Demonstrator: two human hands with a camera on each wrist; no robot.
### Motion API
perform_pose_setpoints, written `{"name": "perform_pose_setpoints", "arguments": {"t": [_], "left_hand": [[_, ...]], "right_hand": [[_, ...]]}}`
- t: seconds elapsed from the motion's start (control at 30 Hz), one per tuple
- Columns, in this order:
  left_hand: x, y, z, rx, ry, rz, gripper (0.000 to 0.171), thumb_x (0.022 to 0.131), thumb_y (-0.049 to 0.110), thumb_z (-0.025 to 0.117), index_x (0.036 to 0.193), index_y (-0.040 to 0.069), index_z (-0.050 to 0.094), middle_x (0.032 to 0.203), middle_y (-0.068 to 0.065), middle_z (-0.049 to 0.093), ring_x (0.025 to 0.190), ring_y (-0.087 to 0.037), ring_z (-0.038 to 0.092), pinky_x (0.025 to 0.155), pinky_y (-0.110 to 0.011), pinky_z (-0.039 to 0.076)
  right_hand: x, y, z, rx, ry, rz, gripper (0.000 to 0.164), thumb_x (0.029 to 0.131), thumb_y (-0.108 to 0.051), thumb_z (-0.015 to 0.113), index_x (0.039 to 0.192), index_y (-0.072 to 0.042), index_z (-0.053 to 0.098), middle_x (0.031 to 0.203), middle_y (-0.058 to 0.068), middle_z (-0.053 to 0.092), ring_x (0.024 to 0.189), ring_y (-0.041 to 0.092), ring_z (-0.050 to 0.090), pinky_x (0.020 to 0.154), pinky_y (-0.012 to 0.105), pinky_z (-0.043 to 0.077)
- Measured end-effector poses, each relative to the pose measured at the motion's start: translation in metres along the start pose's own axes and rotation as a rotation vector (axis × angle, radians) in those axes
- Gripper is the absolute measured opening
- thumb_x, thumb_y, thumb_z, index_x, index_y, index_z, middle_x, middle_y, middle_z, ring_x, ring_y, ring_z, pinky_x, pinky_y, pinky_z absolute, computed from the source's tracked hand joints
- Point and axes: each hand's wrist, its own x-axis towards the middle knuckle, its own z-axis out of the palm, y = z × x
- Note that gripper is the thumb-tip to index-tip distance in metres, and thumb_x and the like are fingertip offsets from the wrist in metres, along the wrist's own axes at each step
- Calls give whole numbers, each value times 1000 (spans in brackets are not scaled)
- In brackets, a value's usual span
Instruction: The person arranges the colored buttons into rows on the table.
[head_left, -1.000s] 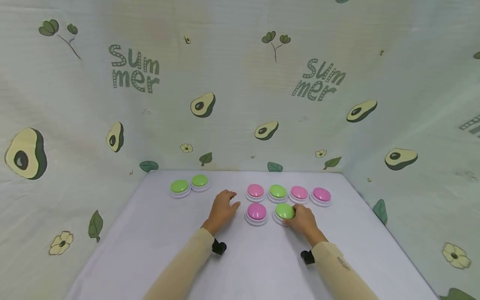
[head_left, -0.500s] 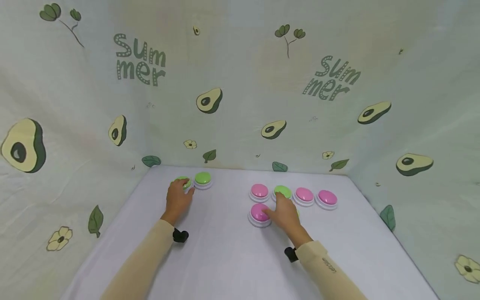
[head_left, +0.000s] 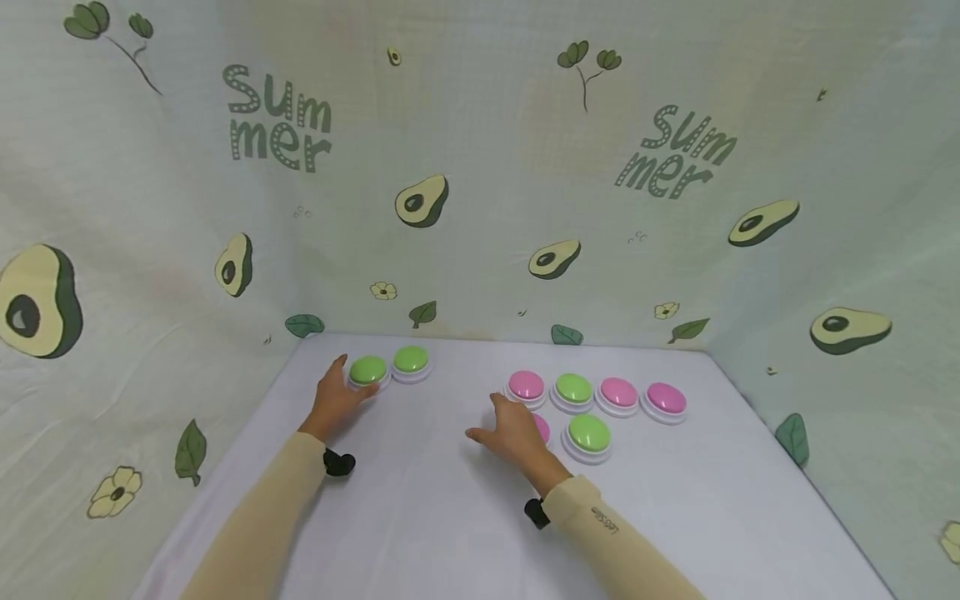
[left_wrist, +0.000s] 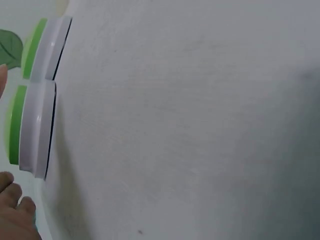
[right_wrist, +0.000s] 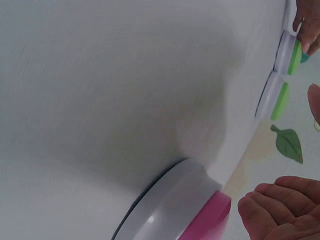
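Observation:
At the left, two push buttons with green domes and white bases stand side by side. My left hand spreads its thumb and fingers around the nearer green button; a gap shows between the fingers and that button in the left wrist view. Beside it is the other green button. On the right side, my right hand hovers with thumb and fingers apart and nothing between them. It partly hides a magenta button, whose base also shows beneath the hand in the right wrist view.
Right of the magenta button stands a green button. Behind it runs a row: a pink button, a green one, another pink one and a magenta button. A white cloth covers the table; a printed curtain surrounds it.
My left hand moved left to the nearer green button. My right hand left the front green button and passed leftward over the magenta one. The view shifted slightly.

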Motion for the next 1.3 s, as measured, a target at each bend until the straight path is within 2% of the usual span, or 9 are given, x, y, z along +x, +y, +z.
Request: {"name": "perform_pose_setpoints", "arguments": {"t": [0.13, 0.3, 0.47, 0.57, 0.73, 0.83, 1.0, 1.17, 1.3], "left_hand": [[9, -6, -2, 4, -67, 5, 109, 91, 28, 84, 162, -11, 11, 166, -38, 18, 154, -53, 18, 127, -63, 19], [17, -7, -2, 26, -130, -9, 109, 90, 28, 86, 163, -9, 13, 167, -36, 18, 154, -53, 17, 127, -64, 17], [14, -10, -4, 47, -147, 33, 102, 93, 25, 83, 161, -12, 17, 166, -36, 21, 154, -53, 19, 127, -62, 18], [12, -11, -6, 55, -128, 74, 95, 93, 21, 82, 159, -14, 23, 160, -38, 31, 150, -54, 27, 126, -62, 23], [6, -13, -6, 59, -122, 134, 80, 93, 17, 82, 153, -14, 39, 140, -35, 48, 134, -52, 47, 118, -62, 38], [3, -13, -6, 42, -130, 146, 72, 92, 16, 84, 148, -11, 49, 135, -30, 53, 130, -48, 51, 116, -60, 42], [-1, -11, -7, 10, -148, 142, 65, 87, 16, 88, 141, -6, 60, 144, -27, 57, 135, -48, 53, 117, -58, 43], [-7, -6, -4, -67, -218, 152, 62, 83, 9, 90, 136, -6, 63, 142, -27, 61, 133, -46, 57, 114, -54, 48], [-12, 1, 5, -134, -274, 157, 63, 80, 6, 92, 135, -5, 64, 139, -23, 64, 132, -42, 60, 113, -49, 50]], "right_hand": [[5, -8, 11, 21, -47, 7, 83, 85, -37, 89, 145, 8, 54, 141, 26, 62, 132, 42, 58, 111, 53, 51], [9, -14, 20, 55, -93, 43, 83, 86, -39, 88, 148, 4, 54, 142, 24, 62, 133, 41, 57, 111, 54, 51], [8, -18, 25, 63, -123, 51, 83, 86, -41, 88, 148, 3, 54, 142, 24, 62, 133, 41, 57, 111, 54, 51], [8, -18, 26, 56, -126, 49, 82, 86, -41, 87, 147, 3, 55, 141, 24, 63, 132, 41, 58, 111, 54, 51], [9, -19, 28, 72, -135, 51, 80, 87, -40, 87, 147, 3, 56, 141, 23, 63, 133, 41, 57, 112, 54, 50], [10, -20, 30, 78, -144, 60, 80, 87, -41, 87, 147, 2, 56, 143, 23, 62, 134, 41, 56, 112, 55, 50], [10, -23, 33, 88, -143, 60, 79, 87, -40, 87, 146, 2, 57, 142, 23, 62, 134, 41, 56, 112, 54, 50], [11, -25, 36, 99, -135, 44, 77, 87, -39, 87, 144, 4, 58, 142, 23, 63, 135, 41, 56, 113, 54, 49], [12, -26, 39, 100, -121, 18, 73, 88, -35, 87, 142, 6, 59, 139, 25, 64, 133, 42, 57, 114, 53, 48]]}}
